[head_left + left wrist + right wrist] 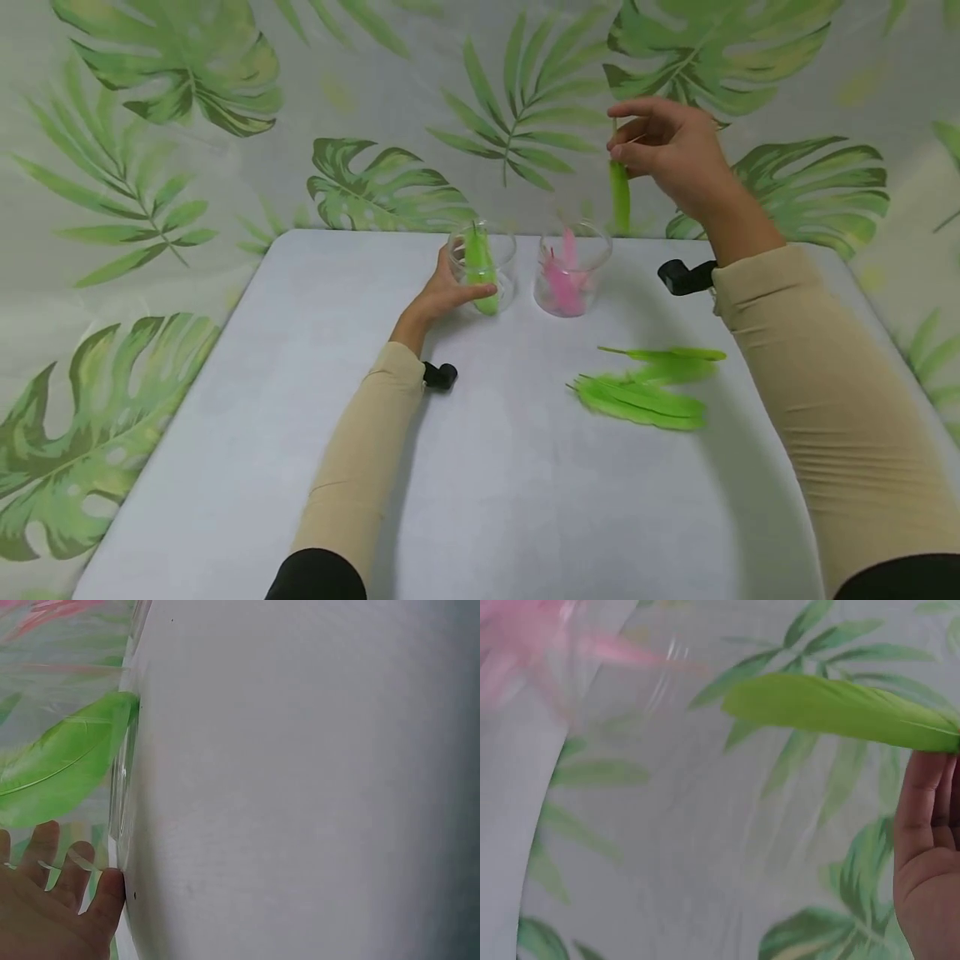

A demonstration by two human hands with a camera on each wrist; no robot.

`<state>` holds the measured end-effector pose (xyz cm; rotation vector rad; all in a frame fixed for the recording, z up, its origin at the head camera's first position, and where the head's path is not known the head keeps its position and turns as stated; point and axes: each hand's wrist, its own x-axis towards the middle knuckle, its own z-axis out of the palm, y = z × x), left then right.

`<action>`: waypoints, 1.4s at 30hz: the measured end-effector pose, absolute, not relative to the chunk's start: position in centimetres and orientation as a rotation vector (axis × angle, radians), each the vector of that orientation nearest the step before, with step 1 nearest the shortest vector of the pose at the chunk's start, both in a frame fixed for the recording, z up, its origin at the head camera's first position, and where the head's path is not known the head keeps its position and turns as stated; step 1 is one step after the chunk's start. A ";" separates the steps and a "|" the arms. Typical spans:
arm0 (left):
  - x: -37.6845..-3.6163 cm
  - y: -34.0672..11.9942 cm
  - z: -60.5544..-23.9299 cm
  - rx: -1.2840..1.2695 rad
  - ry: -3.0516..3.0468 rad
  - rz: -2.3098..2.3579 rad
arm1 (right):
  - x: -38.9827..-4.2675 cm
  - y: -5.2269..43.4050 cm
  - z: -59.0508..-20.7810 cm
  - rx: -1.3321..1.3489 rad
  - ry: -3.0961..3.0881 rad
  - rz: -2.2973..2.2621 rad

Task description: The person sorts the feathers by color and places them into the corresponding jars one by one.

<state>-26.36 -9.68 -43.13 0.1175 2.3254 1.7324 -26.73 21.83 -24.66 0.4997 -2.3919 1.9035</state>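
In the head view, my left hand (441,293) holds a clear cup (507,265), thumb across the front and fingers behind it. Green feathers (478,258) stand inside that cup; one large green feather (64,765) shows through the wall in the left wrist view. My right hand (678,154) is raised above the table's far right edge. Between thumb and fingertips it pinches a single green feather (620,198), quill up and vane hanging down. The right wrist view shows the vane of this feather (832,712) up close, with the fingers at its quill end.
To the right of the held cup stands a second clear cup (597,271) with pink feathers (564,287) in it. Several loose green feathers (637,404) lie on the white table (510,500), nearer to me and to the right. A leaf-printed cloth (390,108) hangs behind.
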 end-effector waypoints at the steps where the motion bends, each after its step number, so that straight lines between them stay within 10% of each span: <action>1: -26.3 -9.6 -43.3 0.118 2.321 1.729 | -26.9 21.4 -24.8 0.504 -2.338 1.973; 42: -26.6 -9.5 -43.2 0.101 2.291 1.760 | -27.9 7.7 -31.4 0.379 -2.245 2.091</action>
